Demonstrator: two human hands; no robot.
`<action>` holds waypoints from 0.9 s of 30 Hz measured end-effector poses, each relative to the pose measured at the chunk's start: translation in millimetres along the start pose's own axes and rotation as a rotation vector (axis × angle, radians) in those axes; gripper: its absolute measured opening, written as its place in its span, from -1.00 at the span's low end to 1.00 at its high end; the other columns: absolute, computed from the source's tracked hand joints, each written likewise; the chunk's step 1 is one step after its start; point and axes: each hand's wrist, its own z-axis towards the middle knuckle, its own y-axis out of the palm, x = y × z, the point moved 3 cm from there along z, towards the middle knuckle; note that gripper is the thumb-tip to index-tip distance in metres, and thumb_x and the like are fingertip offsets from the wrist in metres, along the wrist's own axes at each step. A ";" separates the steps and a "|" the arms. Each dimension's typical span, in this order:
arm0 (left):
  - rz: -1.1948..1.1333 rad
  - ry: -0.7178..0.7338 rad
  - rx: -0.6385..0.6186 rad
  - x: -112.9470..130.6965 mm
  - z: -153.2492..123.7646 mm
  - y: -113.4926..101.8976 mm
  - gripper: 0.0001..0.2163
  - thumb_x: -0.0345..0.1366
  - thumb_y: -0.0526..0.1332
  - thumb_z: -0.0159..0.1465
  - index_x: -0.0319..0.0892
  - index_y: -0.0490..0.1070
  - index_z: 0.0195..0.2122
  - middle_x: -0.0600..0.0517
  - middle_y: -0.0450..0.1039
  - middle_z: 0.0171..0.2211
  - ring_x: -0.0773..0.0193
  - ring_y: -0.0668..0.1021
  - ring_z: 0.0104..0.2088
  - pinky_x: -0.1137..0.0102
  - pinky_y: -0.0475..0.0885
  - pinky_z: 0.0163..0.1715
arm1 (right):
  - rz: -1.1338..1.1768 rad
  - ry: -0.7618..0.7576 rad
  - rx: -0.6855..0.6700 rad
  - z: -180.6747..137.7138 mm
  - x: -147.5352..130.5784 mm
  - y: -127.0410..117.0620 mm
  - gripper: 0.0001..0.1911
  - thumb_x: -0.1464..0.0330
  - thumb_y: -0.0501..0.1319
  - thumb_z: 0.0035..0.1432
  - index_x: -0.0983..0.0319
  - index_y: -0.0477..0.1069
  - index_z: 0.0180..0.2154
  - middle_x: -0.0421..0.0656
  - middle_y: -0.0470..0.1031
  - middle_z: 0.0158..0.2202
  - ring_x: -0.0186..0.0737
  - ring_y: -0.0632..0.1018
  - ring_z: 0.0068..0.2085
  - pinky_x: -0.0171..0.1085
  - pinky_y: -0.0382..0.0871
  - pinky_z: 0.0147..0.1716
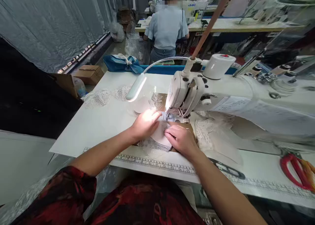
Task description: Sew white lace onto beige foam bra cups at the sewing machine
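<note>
A white bra cup [160,135] with sheer lace along its edge lies on the sewing machine's bed, partly beneath the needle area. My left hand [145,124] grips its left side, fingers together and close to the presser foot [167,116]. From the right, my right hand [181,139] pinches the cup's edge with curled fingers. Both hands hide parts of the piece. Above them stands the white sewing machine head [176,91]. Another pale rounded cup [142,105] rests just beyond my left hand.
A lit lamp [136,87] hangs over the work. Lace pieces [99,97] lie at left, more lace [206,133] at right. Red-handled scissors [295,172] and a dark flat tool [227,168] sit right. A printed ruler [152,162] follows the front edge. A person [167,28] sits ahead.
</note>
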 end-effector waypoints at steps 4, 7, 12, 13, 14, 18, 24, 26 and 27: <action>-0.044 0.161 -0.124 14.5 -5.2 17.2 -0.78 -0.33 0.03 0.34 -0.29 0.44 -0.22 -0.13 0.49 -0.21 0.15 0.50 -0.21 0.25 0.44 -0.19 | 0.007 0.051 0.063 -1.2 1.6 0.3 -0.77 0.35 0.10 0.25 0.23 0.50 -0.36 -0.12 0.51 -0.35 -0.22 0.47 -0.29 -0.28 0.27 -0.31; -0.070 0.203 -0.113 13.5 -8.2 26.8 -0.77 -0.32 0.06 0.34 -0.30 0.44 -0.13 -0.19 0.46 -0.05 0.11 0.50 -0.10 0.21 0.44 -0.10 | -0.042 0.121 0.092 -0.9 5.2 1.6 -0.75 0.31 0.10 0.25 0.22 0.51 -0.14 -0.08 0.55 -0.21 -0.17 0.50 -0.21 -0.24 0.30 -0.22; -0.089 0.218 -0.147 4.1 -7.0 30.0 -0.68 -0.26 0.11 0.31 -0.32 0.36 0.03 -0.23 0.38 0.08 0.01 0.45 0.04 0.14 0.43 -0.02 | -0.170 0.193 -0.039 2.7 6.4 4.8 -0.65 0.30 0.11 0.24 0.22 0.45 0.03 -0.07 0.54 -0.16 -0.10 0.50 -0.18 -0.19 0.31 -0.20; -0.091 0.212 -0.154 2.5 -5.7 29.6 -0.65 -0.25 0.12 0.30 -0.32 0.33 0.06 -0.24 0.38 0.08 0.00 0.45 0.04 0.13 0.43 -0.01 | -0.175 0.203 -0.052 3.4 5.7 4.3 -0.64 0.31 0.10 0.25 0.23 0.44 0.03 -0.08 0.53 -0.15 -0.10 0.50 -0.18 -0.19 0.30 -0.20; -0.095 0.209 -0.158 1.1 -4.3 29.2 -0.62 -0.23 0.14 0.29 -0.33 0.31 0.07 -0.26 0.38 0.07 -0.01 0.45 0.04 0.13 0.43 0.00 | -0.177 0.211 -0.061 4.1 4.8 3.7 -0.65 0.31 0.09 0.25 0.23 0.44 0.03 -0.08 0.53 -0.15 -0.10 0.51 -0.17 -0.20 0.30 -0.20; -0.109 0.265 -0.146 -2.8 0.6 30.8 -0.57 -0.20 0.15 0.28 -0.42 0.31 0.08 -0.33 0.35 0.10 -0.05 0.42 0.10 0.12 0.39 0.09 | -0.183 0.241 -0.078 5.6 2.5 1.4 -0.69 0.34 0.07 0.26 0.21 0.46 -0.02 -0.08 0.53 -0.16 -0.12 0.51 -0.18 -0.22 0.29 -0.23; -0.100 0.345 -0.151 -15.2 7.4 39.8 -0.48 -0.09 0.11 0.31 -0.45 0.30 0.13 -0.35 0.30 0.16 -0.06 0.39 0.16 0.15 0.35 0.15 | -0.223 0.257 -0.074 8.5 1.5 0.4 -0.74 0.35 0.08 0.24 0.22 0.48 -0.11 -0.08 0.54 -0.22 -0.13 0.50 -0.23 -0.24 0.26 -0.30; -0.091 0.385 -0.161 -20.1 10.5 40.6 -0.47 -0.08 0.11 0.31 -0.45 0.30 0.14 -0.34 0.29 0.17 -0.05 0.39 0.16 0.17 0.34 0.15 | -0.232 0.261 -0.065 9.4 1.2 -0.3 -0.74 0.35 0.09 0.23 0.22 0.49 -0.11 -0.08 0.54 -0.24 -0.12 0.50 -0.24 -0.24 0.26 -0.31; -0.087 0.407 -0.172 -22.0 11.9 39.9 -0.46 -0.08 0.10 0.31 -0.45 0.29 0.15 -0.34 0.29 0.17 -0.05 0.39 0.16 0.17 0.34 0.15 | -0.230 0.262 -0.057 9.5 1.4 -0.5 -0.73 0.36 0.09 0.22 0.22 0.49 -0.11 -0.08 0.54 -0.24 -0.11 0.50 -0.24 -0.24 0.26 -0.31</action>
